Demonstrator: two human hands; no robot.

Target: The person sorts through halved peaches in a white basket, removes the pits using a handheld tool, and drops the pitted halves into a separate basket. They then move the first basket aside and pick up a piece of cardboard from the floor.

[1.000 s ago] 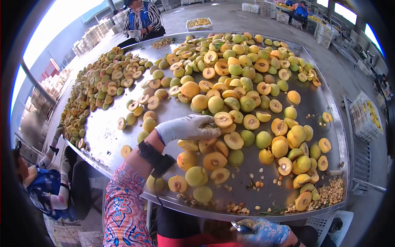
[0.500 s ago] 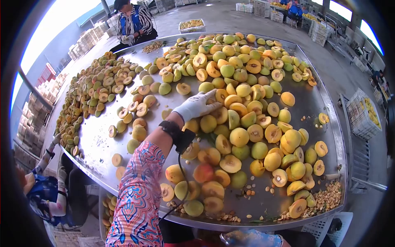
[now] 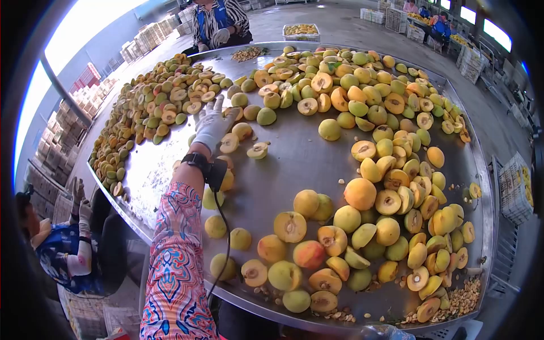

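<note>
My left hand (image 3: 214,126), in a white glove, reaches over the left middle of a metal table (image 3: 283,170). Its fingers are spread and nothing is gripped in them. Beside the fingertips is a whole green-yellow peach (image 3: 266,116), and cut peach halves (image 3: 229,143) lie close to the palm. A dark band with a small black device and a cable sits on my wrist. A blurred patch of blue patterned sleeve (image 3: 388,332) shows at the bottom edge; my right hand itself is out of sight.
Heaped peaches (image 3: 164,93) cover the table's left side, more (image 3: 362,85) the back, others (image 3: 391,204) the right. Loose pits (image 3: 453,300) lie in the near right corner. One person (image 3: 218,22) stands at the far edge, another (image 3: 68,249) sits at the left. Crates (image 3: 515,190) stand around.
My left hand has moved leftward, off the peaches at mid-table toward those on the left. Bare metal shows where the middle cluster lay. The view has turned left.
</note>
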